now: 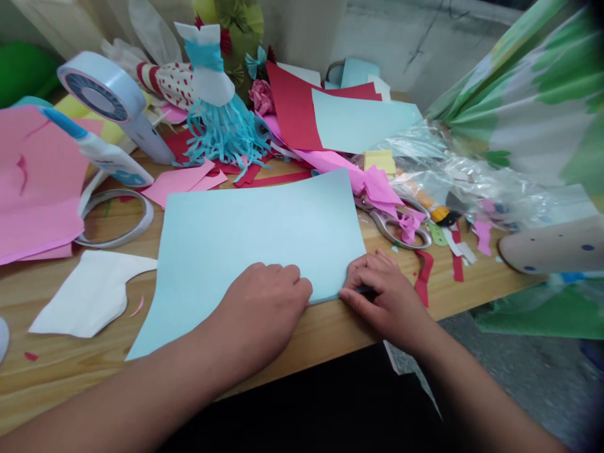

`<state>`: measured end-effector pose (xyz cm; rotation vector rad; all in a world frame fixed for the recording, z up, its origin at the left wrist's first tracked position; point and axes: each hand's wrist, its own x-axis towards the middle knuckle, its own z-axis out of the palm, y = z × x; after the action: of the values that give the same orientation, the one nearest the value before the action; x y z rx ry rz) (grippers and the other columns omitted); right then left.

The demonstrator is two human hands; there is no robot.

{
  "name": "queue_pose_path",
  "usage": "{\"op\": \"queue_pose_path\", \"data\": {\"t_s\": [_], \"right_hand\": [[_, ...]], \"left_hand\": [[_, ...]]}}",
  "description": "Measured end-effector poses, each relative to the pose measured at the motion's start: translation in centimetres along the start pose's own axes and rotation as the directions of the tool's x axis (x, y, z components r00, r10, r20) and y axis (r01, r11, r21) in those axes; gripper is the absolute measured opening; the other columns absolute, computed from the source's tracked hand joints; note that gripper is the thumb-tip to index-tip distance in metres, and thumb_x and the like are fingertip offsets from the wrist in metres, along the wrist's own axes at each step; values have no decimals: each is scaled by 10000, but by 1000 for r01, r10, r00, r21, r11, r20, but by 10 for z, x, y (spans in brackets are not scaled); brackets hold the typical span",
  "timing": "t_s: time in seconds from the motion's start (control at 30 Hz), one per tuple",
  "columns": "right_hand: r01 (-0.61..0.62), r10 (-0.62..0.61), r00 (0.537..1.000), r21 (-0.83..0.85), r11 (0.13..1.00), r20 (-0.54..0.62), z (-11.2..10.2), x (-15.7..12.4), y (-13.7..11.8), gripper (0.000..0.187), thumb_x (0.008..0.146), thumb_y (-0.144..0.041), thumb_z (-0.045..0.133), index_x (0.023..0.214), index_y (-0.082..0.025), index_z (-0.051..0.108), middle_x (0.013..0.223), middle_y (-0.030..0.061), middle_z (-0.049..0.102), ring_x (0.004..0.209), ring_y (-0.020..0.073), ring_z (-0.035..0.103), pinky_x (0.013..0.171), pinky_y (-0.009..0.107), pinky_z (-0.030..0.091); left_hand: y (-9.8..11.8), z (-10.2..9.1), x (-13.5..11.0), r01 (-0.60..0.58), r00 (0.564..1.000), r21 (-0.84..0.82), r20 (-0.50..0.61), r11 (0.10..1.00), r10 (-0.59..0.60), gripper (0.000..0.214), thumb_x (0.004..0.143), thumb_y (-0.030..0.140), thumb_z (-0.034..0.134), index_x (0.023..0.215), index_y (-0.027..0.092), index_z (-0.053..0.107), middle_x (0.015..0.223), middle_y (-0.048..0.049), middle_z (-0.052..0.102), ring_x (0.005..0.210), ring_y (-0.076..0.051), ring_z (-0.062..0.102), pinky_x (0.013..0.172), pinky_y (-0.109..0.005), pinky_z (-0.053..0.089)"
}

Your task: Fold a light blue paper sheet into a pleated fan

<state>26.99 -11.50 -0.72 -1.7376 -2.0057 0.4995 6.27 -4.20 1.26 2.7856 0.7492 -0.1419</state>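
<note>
A large light blue paper sheet (pixel 255 239) lies flat on the wooden table (pixel 70 358). My left hand (pixel 264 302) rests on its near edge with the fingers curled under, pressing the paper down. My right hand (pixel 382 292) pinches the sheet's near right corner, fingers closed, with a small dark object partly hidden under them. The two hands sit close together at the table's front edge.
Scissors (pixel 394 225) lie right of the sheet among pink and red scraps. A white paper piece (pixel 89 292) and a tape ring (pixel 113 217) sit to the left, beside pink paper (pixel 38 182). A blue fringed paper figure (pixel 221 119), a handheld fan (pixel 106 97) and plastic wrap (pixel 453 170) crowd the back.
</note>
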Motion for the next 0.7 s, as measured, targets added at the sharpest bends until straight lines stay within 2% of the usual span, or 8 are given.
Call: {"op": "queue_pose_path", "data": {"t_s": [0.2,0.4,0.7], "right_hand": [[-24,26,999,51,998,-27,1,0,0,150,811,-244,617,677,-211,557,789,11,567,786,176,539,906,444,358],[-31,30,999,64,997,16,-2,2,-2,160,819,-244,613,675,-208,554,801,9,558,789,171,530,885,430,369],[-51,51,999,22,998,15,-2,4,-4,173,793,-234,633,649,-207,542,789,10,547,774,170,522,840,402,393]], "left_hand": [[1,4,-1,8,999,2,-46,1000,-8,163,857,176,471,715,211,542,694,-18,531,611,-203,514,562,-347,337],[2,4,0,29,1000,3,-5,1000,-29,173,858,185,465,702,220,531,700,-21,523,620,-225,516,565,-364,351],[2,2,1,35,999,-22,9,999,-35,177,856,204,480,695,202,552,695,-24,536,615,-195,517,568,-342,353]]}}
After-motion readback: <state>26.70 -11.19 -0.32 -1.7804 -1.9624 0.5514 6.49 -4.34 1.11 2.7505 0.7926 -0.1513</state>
